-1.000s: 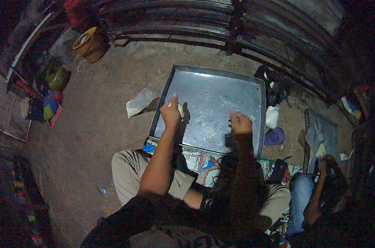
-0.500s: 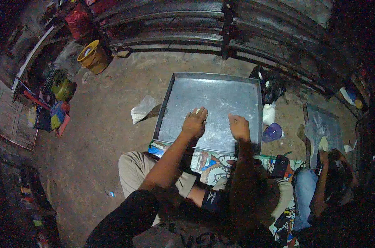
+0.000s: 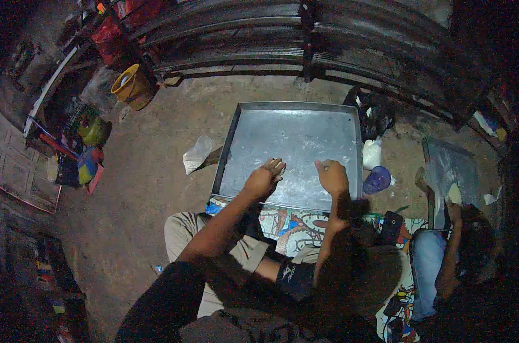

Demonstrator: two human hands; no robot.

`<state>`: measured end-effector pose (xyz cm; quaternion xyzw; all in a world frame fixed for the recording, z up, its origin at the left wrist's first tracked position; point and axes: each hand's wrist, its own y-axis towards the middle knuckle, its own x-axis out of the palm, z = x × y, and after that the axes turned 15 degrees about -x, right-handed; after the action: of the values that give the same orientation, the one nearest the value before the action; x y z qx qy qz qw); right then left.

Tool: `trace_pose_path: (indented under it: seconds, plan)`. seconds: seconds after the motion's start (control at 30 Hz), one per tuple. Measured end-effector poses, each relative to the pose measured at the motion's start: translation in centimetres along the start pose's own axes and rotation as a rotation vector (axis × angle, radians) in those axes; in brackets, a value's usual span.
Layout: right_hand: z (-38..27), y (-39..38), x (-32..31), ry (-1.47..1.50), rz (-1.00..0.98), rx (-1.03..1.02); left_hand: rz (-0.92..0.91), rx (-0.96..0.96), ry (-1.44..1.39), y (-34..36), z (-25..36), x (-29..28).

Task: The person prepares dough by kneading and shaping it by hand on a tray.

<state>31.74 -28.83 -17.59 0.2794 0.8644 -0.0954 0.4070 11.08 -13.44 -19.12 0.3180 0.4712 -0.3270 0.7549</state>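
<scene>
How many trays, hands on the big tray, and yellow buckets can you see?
Metal trays: 2, the big tray and a second tray
Hands on the big tray: 2, left hand and right hand
Yellow bucket: 1
Total: 5

Dim scene, brightest at the centre.
Light falls on the metal tray (image 3: 294,137) (dull sheen, no hard glare); corners sink to black, edges bend, lower frame blurs.

Both hands on tray (image 3: 294,128) near edge, L hand (image 3: 261,180) left of R hand (image 3: 332,176); cup (image 3: 376,179) right of tray.
</scene>
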Motion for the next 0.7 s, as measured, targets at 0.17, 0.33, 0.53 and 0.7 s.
trace_pose_path:
  seconds: [0.17,0.33,0.53,0.7]
  plan:
    - [-0.4,-0.1,0.0,-0.004,-0.065,-0.019,0.037,-0.021,0.137,0.5,0.3,1.1]
    - [-2.1,-0.8,-0.2,0.020,-0.165,-0.017,0.050,-0.469,-0.528,1.5,-4.6,-0.3]
    - [1.4,-0.9,-2.7,-0.060,-0.014,-0.012,-0.228,0.045,-0.334,1.6,5.5,-2.6]
    - [-2.4,-1.5,-1.7,0.033,-0.102,0.031,-0.525,0.481,-0.108,0.0,-0.1,0.2]
